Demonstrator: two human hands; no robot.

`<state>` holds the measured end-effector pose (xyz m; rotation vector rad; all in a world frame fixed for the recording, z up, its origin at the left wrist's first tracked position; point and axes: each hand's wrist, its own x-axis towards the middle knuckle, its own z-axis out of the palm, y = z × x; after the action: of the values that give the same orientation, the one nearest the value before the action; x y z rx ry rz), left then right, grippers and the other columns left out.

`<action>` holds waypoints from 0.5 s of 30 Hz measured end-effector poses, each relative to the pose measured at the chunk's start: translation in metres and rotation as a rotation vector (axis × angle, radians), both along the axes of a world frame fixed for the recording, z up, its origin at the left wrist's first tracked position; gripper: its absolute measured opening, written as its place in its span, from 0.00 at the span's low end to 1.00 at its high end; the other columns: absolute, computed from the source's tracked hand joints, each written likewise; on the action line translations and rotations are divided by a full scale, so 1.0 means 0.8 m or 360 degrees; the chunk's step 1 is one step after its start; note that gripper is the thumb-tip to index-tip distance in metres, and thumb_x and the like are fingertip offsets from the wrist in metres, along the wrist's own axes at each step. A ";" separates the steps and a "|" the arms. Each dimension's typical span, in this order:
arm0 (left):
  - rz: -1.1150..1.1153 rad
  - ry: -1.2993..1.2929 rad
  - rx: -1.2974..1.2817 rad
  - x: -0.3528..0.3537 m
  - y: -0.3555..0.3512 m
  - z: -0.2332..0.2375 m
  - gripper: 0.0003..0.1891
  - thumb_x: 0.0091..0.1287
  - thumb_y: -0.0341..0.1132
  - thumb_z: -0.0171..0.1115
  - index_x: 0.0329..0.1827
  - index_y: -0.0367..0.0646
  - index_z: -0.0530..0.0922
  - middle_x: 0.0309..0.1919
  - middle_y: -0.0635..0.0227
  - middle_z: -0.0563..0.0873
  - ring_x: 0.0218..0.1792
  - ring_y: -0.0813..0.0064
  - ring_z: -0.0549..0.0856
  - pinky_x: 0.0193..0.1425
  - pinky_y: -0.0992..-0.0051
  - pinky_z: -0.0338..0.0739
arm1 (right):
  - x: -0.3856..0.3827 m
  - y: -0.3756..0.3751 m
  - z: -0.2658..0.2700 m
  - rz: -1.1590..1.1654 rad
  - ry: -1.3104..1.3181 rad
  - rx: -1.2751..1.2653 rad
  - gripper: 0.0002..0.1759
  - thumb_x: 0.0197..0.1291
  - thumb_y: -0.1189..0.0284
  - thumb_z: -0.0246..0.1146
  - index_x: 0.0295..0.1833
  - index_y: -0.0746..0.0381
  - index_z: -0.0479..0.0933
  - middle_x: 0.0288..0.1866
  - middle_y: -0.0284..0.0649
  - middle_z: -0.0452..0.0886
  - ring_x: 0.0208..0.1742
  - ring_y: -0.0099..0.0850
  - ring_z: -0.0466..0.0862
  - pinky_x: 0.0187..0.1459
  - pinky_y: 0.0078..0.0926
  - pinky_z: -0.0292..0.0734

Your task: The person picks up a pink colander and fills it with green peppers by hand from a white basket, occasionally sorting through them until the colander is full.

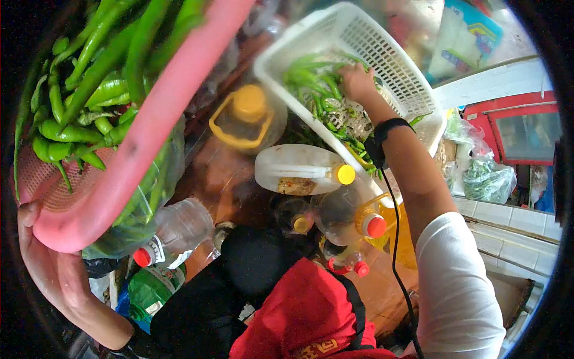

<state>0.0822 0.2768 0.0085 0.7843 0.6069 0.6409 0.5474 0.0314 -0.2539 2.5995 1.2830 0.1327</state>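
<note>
The bare right arm (412, 170) reaches from the near right toward the far centre, its upper part in a white sleeve (457, 281), a black band (391, 127) around the wrist. The bare right hand (359, 84) points away, fingertips hidden. At near left, the bare left hand (60, 272) is raised, one digit upright, other fingers mostly hidden.

Right hand (359, 84), one o'clock: fingertips lost among blurry green peppers (311, 75)! Pink basket (142, 122), ten o'clock, cut off up top, part-hiding left hand (57, 269)!
</note>
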 end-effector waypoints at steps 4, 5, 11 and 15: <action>-0.0046 0.0058 0.0017 0.002 -0.002 -0.001 0.25 0.56 0.26 0.49 0.59 0.29 0.61 0.57 0.51 0.68 0.59 0.59 0.68 0.66 0.59 0.58 | 0.002 0.002 0.007 -0.0072 0.0081 -0.0072 0.19 0.45 0.63 0.59 0.45 0.54 0.74 0.49 0.36 0.73 0.54 0.36 0.68 0.49 0.60 0.59; -0.0004 0.0038 -0.0003 0.000 -0.001 -0.002 0.25 0.56 0.26 0.49 0.58 0.29 0.61 0.56 0.51 0.69 0.58 0.60 0.68 0.66 0.59 0.58 | 0.001 0.000 0.012 -0.0073 0.0081 -0.0069 0.19 0.45 0.63 0.59 0.45 0.54 0.74 0.49 0.36 0.73 0.54 0.36 0.68 0.49 0.60 0.59; 0.0032 0.0086 0.0016 -0.001 -0.003 0.001 0.24 0.56 0.27 0.51 0.57 0.29 0.62 0.55 0.53 0.70 0.57 0.62 0.69 0.65 0.61 0.60 | 0.046 -0.043 0.022 -0.0172 0.1020 0.0466 0.26 0.47 0.55 0.56 0.45 0.65 0.75 0.41 0.54 0.78 0.45 0.45 0.77 0.47 0.37 0.71; -0.0082 0.0061 0.0054 0.007 -0.005 0.002 0.24 0.57 0.27 0.50 0.59 0.31 0.61 0.56 0.52 0.69 0.58 0.61 0.68 0.65 0.58 0.58 | 0.050 -0.053 0.065 -0.0489 0.0681 0.0670 0.24 0.46 0.59 0.57 0.42 0.68 0.74 0.35 0.56 0.78 0.40 0.47 0.79 0.44 0.38 0.72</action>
<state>0.0874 0.2731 0.0097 0.8429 0.6101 0.5914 0.5872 -0.0108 -0.2019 3.2872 1.0355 -0.2488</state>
